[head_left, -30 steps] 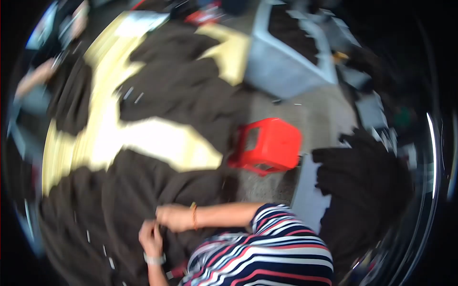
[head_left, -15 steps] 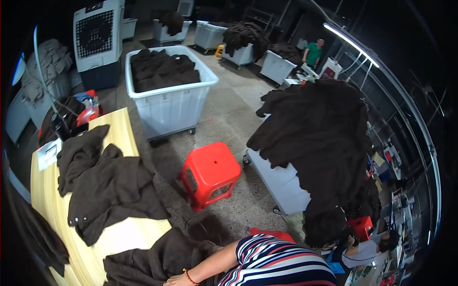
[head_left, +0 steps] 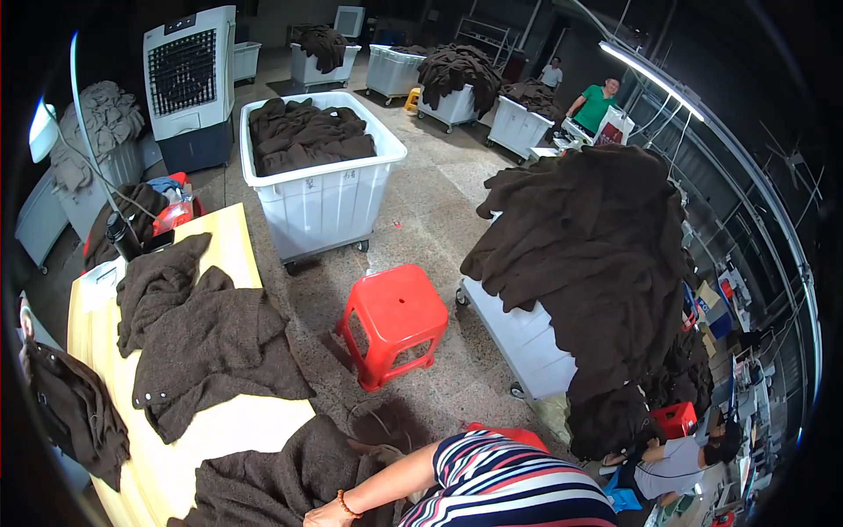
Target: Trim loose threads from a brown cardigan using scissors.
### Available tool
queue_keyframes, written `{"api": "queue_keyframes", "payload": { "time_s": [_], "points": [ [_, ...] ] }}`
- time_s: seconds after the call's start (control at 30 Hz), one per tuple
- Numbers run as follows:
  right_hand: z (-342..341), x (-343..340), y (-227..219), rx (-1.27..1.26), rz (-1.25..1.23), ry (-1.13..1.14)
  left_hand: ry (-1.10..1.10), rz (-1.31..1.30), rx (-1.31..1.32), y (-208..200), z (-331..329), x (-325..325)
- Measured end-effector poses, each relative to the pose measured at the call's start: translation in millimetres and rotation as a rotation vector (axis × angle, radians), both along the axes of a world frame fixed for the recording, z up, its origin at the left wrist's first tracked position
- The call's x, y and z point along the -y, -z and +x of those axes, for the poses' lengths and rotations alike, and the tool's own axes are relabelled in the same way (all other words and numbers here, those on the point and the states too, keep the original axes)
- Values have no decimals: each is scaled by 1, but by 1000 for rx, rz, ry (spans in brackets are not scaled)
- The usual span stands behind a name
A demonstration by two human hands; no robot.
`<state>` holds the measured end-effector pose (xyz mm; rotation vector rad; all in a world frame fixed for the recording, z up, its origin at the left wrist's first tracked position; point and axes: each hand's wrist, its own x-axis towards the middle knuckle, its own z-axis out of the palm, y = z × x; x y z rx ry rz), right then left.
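Observation:
My right hand (head_left: 330, 516) rests on a dark brown knitted garment (head_left: 263, 479) at the lower edge, a beaded bracelet on its wrist. The frame edge cuts off its fingers, so their grip is hidden. My arm comes in from the right, out of a striped sleeve (head_left: 518, 483). My left hand does not show. Farther up the pale wooden table (head_left: 230, 250) another brown knitted garment (head_left: 215, 351) lies spread, small light buttons at its lower left corner. A bunched brown garment (head_left: 158, 281) lies against its far side.
A red stool (head_left: 399, 303) stands beyond the table. A white wheeled bin (head_left: 320, 206) of brown garments is behind it; another bin (head_left: 518, 338), heaped over, stands right. An air cooler (head_left: 189, 97) is far left. One person (head_left: 597, 105) stands far back; another (head_left: 672, 465) sits lower right.
The whole view has shifted slightly, with most things now a little farther right. My right hand stays on the garment. The far person in green has changed posture, and a person behind shows more clearly.

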<state>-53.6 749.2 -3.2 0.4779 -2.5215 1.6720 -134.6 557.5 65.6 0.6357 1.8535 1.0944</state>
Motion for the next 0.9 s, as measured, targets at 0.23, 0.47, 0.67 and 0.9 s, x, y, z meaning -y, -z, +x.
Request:
{"api": "queue_keyframes", "payload": {
  "time_s": [0.23, 0.47, 0.67, 0.9],
  "points": [
    [4, -6, -25, 396, -351, 1, 6, 214, -829, -18, 8, -23],
    [14, -17, -63, 544, -527, 43, -431, 117, -677, -36, 60, -22],
    [20, -5, -91, 427, -378, 22, -793, -76, 25, -34, 78, -11],
    [27, -32, -107, 440, -410, 201, -780, 223, -155, -54, 83, -58]
  ]
}}
